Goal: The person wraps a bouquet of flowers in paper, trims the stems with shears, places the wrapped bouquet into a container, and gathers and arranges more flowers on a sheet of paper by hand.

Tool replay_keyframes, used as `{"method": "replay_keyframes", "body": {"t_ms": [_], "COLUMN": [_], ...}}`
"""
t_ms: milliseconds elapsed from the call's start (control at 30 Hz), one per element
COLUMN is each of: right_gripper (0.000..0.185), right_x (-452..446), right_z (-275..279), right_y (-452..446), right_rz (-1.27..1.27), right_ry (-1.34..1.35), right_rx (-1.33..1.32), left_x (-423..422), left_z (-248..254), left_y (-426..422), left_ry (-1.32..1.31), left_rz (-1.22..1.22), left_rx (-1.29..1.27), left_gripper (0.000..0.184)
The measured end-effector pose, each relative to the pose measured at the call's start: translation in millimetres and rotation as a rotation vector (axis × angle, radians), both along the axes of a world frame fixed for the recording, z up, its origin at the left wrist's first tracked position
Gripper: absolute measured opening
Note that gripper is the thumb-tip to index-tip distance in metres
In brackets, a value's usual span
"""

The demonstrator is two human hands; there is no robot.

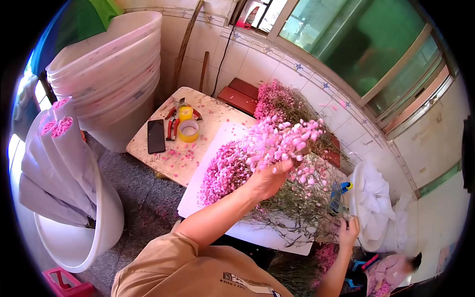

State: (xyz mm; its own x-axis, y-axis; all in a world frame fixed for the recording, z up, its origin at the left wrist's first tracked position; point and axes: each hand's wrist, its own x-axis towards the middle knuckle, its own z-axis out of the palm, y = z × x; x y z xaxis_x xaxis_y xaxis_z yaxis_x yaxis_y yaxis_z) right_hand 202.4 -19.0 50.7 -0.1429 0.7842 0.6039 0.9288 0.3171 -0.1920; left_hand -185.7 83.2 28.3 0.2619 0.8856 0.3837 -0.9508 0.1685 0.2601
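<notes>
My left hand (pixel 271 179) is closed around a bunch of pale pink flowers (pixel 284 143) just below the blossoms, above the table. Lower right, my right hand (pixel 349 229) has its fingers closed at the stem ends of the flowers. More pink flowers (pixel 225 173) lie on white paper (pixel 198 195) under my left arm, their green stems pointing right. A darker pink bunch (pixel 277 99) rests behind, by the wall. A blue bottle-like object with a yellow tip (pixel 338 193) is near my right hand, partly behind stems.
On the table (pixel 170 168) are a black phone (pixel 156 136), red-handled pruners (pixel 172 123) and yellow tape rolls (pixel 188 130). Stacked white tubs (pixel 111 74) stand at left, above a tub (pixel 106 218) with wrapped flowers. A person (pixel 388 272) sits at lower right.
</notes>
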Motion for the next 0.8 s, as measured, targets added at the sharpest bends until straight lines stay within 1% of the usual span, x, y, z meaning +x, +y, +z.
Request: {"method": "replay_keyframes", "body": {"t_ms": [33, 67, 133, 167, 200, 267, 300, 367, 400, 433, 500, 533, 600, 633, 667, 700, 733, 767, 800], "right_gripper": [0.025, 0.025, 0.059, 0.081, 0.104, 0.128, 0.128, 0.127, 0.115, 0.103, 0.074, 0.06, 0.044, 0.037, 0.037, 0.037, 0.038, 0.045, 0.06], "right_x": [9.8, 9.6, -6.7, -32.2, -58.8, -103.8, -126.8, -161.5, -159.4, -161.2, -148.4, -142.8, -187.3, -198.7, -207.6, -214.7, -222.4, -238.8, -243.8], "right_z": [-16.1, -22.2, -22.3, -8.0, 7.9, 29.7, 35.6, 39.7, 33.4, 27.5, 5.0, -5.7, 31.3, 30.7, 26.8, 21.2, 13.9, 1.5, -16.3], "right_y": [7.9, 11.8, 23.4, 23.7, 23.1, 23.3, 23.3, 27.2, 33.9, 38.1, 54.7, 62.8, 56.3, 54.9, 54.6, 54.6, 54.9, 63.8, 71.5], "right_rz": [-0.031, -0.031, -0.154, -0.123, -0.092, 0.097, 0.093, 0.235, 0.272, 0.286, 0.348, 0.377, 0.664, 0.668, 0.678, 0.618, 0.555, 0.634, 0.63], "right_ry": [0.009, 0.007, -0.119, -0.059, 0.001, -0.042, -0.05, -0.004, 0.059, 0.218, 0.1, 0.044, -0.239, -0.144, -0.151, -0.183, -0.213, -0.279, -0.383], "right_rx": [-0.039, -0.04, -0.12, -0.182, -0.246, -0.264, -0.284, -0.326, -0.506, -0.627, -0.561, -0.525, -0.208, -0.226, -0.234, -0.269, -0.302, -0.119, -0.14], "left_x": [-1.3, 1.3, 7.3, 4.1, 4.1, 4.4, 9.3, 13.1, 8.4, 3.5, -18.5, -38.4, -78.4, -101.3, -109.9, -125.5, -144.2, -161.7, -175.3], "left_z": [13.8, 3.7, -27.8, -28.6, -32.8, -36.8, -33.2, -40.8, -44.9, -48.0, -53.4, -47.1, -34.2, -22.2, -40.4, -41.0, -42.7, -52.9, -56.2], "left_y": [-9.9, -11.0, -15.7, -22.3, -24.8, -33.8, -40.5, -41.1, -41.7, -42.9, -46.0, -44.1, -39.9, -42.8, -41.6, -44.9, -48.8, -51.5, -59.6], "left_ry": [-0.01, -0.012, 0.03, 0.127, 0.113, 0.065, 0.021, 0.231, 0.274, 0.317, 0.361, 0.457, 0.643, 0.691, 0.677, 0.651, 0.68, 0.894, 0.732], "left_rz": [0.125, 0.125, 0.157, 0.15, 0.159, 0.079, 0.061, -0.025, -0.063, -0.101, -0.038, 0.016, 0.143, 0.128, 0.165, 0.23, 0.288, 0.481, 0.395], "left_rx": [-0.032, -0.034, -0.203, -0.176, -0.188, 0.045, 0.087, 0.121, 0.11, 0.1, 0.229, 0.315, 0.485, 0.513, 0.366, 0.343, 0.308, 0.301, 0.111], "left_gripper": [0.078, 0.078, 0.077, 0.079, 0.079, 0.079, 0.076, 0.089, 0.089, 0.089, 0.081, 0.084, 0.09, 0.089, 0.095, 0.086, 0.087, 0.09, 0.094]}}
